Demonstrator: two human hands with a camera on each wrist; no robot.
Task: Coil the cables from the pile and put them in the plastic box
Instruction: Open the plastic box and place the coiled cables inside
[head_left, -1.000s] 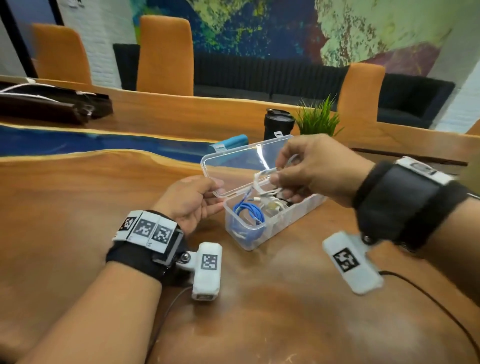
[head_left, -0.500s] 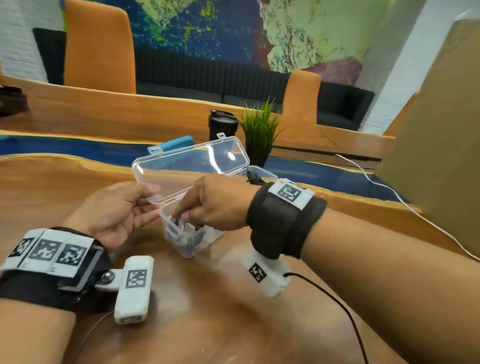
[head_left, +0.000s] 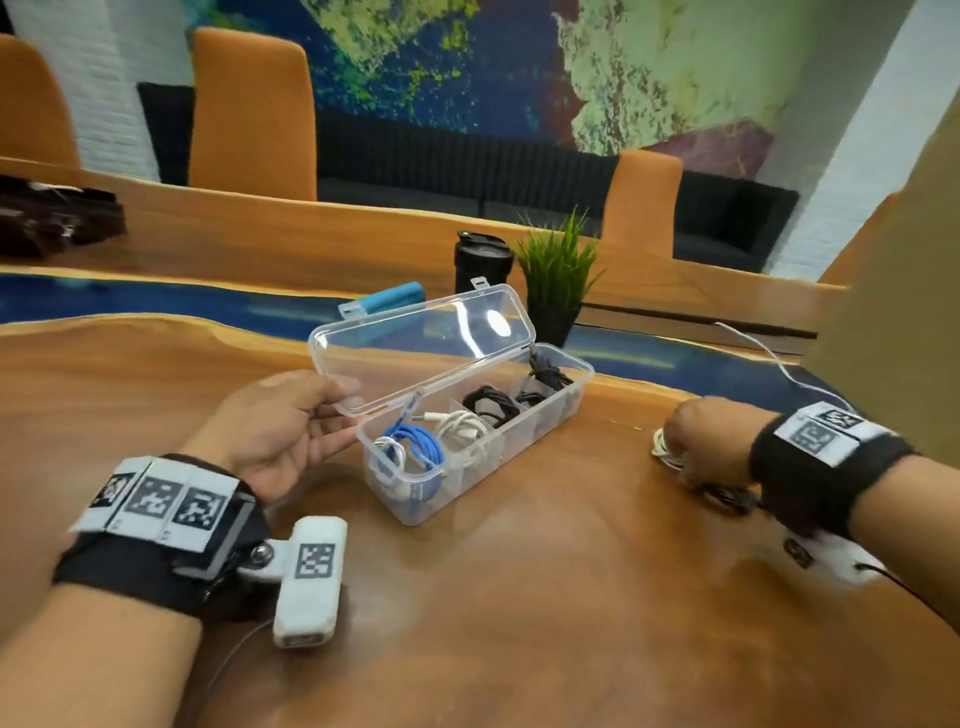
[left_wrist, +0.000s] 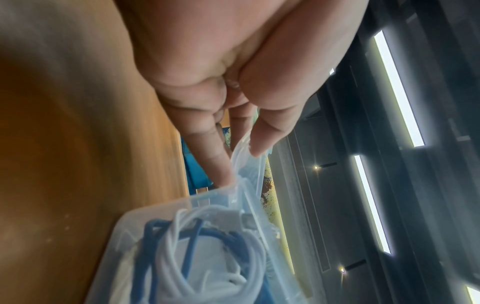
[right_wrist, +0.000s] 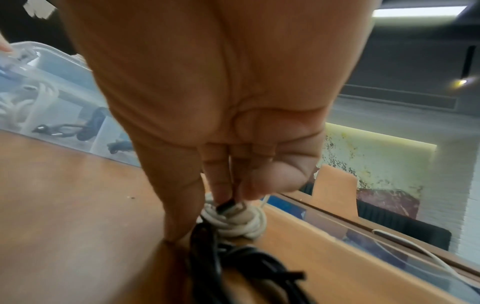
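Note:
The clear plastic box (head_left: 470, 486) stands mid-table with its lid (head_left: 415, 343) tilted up. My left hand (head_left: 347, 410) pinches the lid's near edge between thumb and fingers (left_wrist: 255, 142). Inside lie a blue cable (head_left: 415, 441), a white coil (head_left: 462, 431) and black cables (head_left: 491, 405), each in its own compartment. To the right of the box my right hand (head_left: 696, 436) is down on the pile. Its fingertips (right_wrist: 221, 195) pinch a dark plug of the loose black cable (right_wrist: 233, 263), just over a white coil (right_wrist: 239, 224) on the table.
A black tumbler (head_left: 483, 260), a potted plant (head_left: 558, 280) and a blue case (head_left: 389, 304) stand behind the box. A thin white lead (head_left: 779, 364) trails across the far right. A dark bag (head_left: 52, 218) lies far left, and orange chairs line the far side.
My right hand left the box, where it set a white cable down, and moved right onto the pile. My left hand kept hold of the lid.

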